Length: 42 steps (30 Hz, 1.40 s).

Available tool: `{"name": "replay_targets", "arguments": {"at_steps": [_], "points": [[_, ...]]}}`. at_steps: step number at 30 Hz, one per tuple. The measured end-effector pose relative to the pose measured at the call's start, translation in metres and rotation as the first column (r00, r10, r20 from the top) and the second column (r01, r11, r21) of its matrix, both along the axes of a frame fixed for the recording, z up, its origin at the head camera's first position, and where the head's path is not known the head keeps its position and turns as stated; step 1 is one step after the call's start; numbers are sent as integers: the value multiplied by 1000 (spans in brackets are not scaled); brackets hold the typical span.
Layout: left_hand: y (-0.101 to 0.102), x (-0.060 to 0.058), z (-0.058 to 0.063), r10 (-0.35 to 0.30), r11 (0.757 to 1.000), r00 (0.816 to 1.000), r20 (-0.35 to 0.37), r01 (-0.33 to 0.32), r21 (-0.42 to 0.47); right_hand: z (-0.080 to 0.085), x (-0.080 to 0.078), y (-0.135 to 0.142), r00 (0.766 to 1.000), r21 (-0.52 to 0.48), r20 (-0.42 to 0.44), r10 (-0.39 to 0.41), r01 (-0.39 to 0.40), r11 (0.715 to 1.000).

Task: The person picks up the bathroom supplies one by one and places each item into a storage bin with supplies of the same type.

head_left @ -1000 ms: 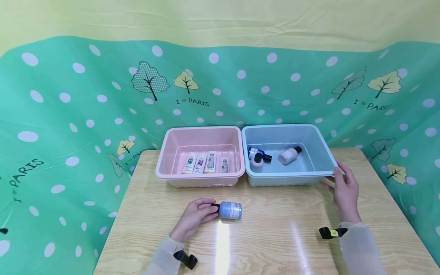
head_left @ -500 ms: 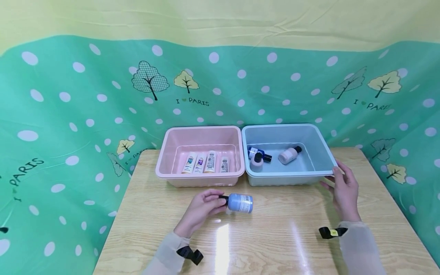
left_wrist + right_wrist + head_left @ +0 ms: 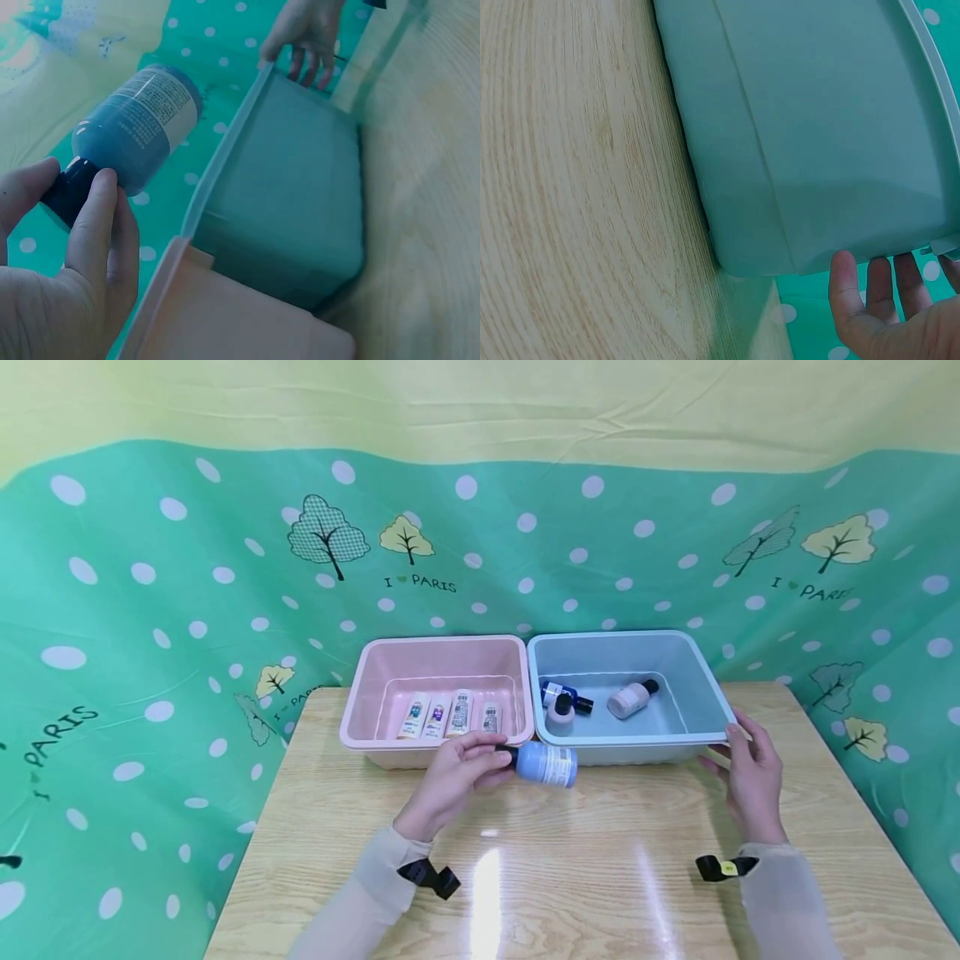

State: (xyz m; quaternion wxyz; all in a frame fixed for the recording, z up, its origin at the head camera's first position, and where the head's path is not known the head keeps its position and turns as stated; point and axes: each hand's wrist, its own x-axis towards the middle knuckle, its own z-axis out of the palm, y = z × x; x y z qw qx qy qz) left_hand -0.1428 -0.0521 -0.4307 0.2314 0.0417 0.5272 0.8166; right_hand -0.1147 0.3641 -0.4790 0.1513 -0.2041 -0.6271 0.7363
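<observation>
My left hand [image 3: 459, 781] pinches the black cap of a light blue bottle [image 3: 546, 765] between thumb and fingers. The bottle is tilted, its base pointing right, raised in front of where the two bins meet. In the left wrist view its white printed label [image 3: 159, 101] shows. My right hand [image 3: 752, 777] holds the front right corner of the blue plastic bin [image 3: 637, 741], thumb at the rim and fingers against the outer wall. Inside that bin lie a dark blue bottle [image 3: 555, 692] and a pale pink bottle [image 3: 628, 700]; another pink bottle [image 3: 560, 718] with a black cap stands tilted.
A pink plastic bin [image 3: 375, 746] stands directly left of the blue one, holding several white tubes [image 3: 459, 714] in a row. Both bins sit at the back of the wooden table [image 3: 585, 860]. A green dotted cloth [image 3: 487, 535] hangs behind and at the sides.
My left hand has lifted the blue bottle off the table and carried it forward and right, up to the bins' front. My right hand has stayed at the blue bin's corner.
</observation>
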Motion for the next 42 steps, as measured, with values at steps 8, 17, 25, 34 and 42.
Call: {"name": "replay_targets", "arguments": {"at_steps": [8,17,25,34,42], "points": [[15,-25,19,28,999,999,-17,-27,22,-1,0,-1,1000,-2,-10,-4,4,1000],[43,-64,57,44,998,996,-76,-41,42,-1,1,0,999,-21,-32,-5,4,1000],[83,-106,77,34,998,997,-63,-31,63,-4,0,1,998,-42,-65,7,-9,999],[132,-148,72,51,995,999,6,-52,85,-7,-1,1,999,-31,-43,-7,6,1000],[167,-173,47,69,993,998,7,-68,-92,-7,-3,3,999,-18,-49,-1,0,1000]]}}
